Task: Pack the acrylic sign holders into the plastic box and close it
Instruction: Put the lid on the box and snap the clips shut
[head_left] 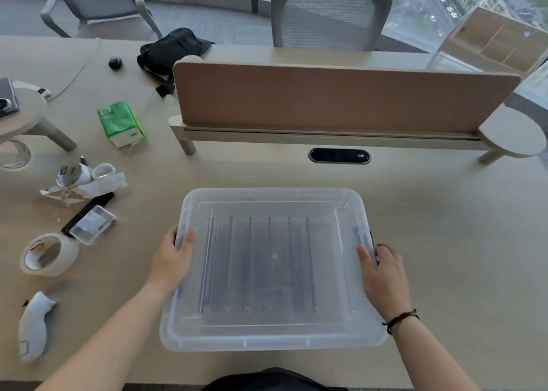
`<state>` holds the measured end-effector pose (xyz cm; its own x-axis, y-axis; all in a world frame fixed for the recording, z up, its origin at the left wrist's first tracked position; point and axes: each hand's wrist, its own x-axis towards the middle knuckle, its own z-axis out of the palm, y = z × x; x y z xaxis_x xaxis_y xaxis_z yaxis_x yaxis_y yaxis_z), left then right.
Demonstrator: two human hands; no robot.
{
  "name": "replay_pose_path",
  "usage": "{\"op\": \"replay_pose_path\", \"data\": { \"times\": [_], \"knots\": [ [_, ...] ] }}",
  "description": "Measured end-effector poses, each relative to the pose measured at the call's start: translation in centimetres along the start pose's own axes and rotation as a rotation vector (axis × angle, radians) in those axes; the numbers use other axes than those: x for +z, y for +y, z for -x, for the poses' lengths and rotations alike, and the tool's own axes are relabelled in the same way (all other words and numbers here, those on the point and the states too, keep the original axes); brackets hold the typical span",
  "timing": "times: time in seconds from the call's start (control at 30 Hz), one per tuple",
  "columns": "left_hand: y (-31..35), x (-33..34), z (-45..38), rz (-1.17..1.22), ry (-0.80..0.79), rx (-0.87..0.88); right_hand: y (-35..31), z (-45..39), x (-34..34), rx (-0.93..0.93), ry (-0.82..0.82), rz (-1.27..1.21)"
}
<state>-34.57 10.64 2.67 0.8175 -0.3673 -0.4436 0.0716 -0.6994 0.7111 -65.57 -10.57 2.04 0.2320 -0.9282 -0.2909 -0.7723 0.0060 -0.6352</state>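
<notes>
A translucent plastic box [272,196] sits on the desk in front of me with its lid [267,331] on top. Through the lid I see several acrylic sign holders [259,263] standing on edge in a row inside. My left hand [173,260] grips the box's left side, thumb on the lid and fingers around the edge by a dark latch. At the right side my right hand [382,275] does the same, thumb on the lid. A dark cord bracelet is on my right wrist.
To the left lie a tape roll [49,254], a small clear case [93,227], crumpled packaging [80,183], a green tissue pack [121,123] and a white handheld device [34,325]. A brown divider panel [341,96] stands behind the box, with a cable port [339,155] below it.
</notes>
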Motion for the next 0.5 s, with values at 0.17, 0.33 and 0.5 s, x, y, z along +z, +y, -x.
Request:
{"op": "replay_pose_path", "data": {
  "times": [0.17,0.33,0.5],
  "knots": [
    [1.3,1.3,-1.5,-0.011,-0.016,0.000,-0.7,-2.5,-1.7,0.108,-0.018,-0.118],
    [2.3,1.7,-1.0,-0.159,0.101,0.063,-0.4,-3.0,-2.2,0.251,-0.055,-0.261],
    [2.2,1.0,-1.1,-0.094,0.038,0.055,-0.3,-3.2,-2.0,0.223,-0.086,-0.308]
  ]
}}
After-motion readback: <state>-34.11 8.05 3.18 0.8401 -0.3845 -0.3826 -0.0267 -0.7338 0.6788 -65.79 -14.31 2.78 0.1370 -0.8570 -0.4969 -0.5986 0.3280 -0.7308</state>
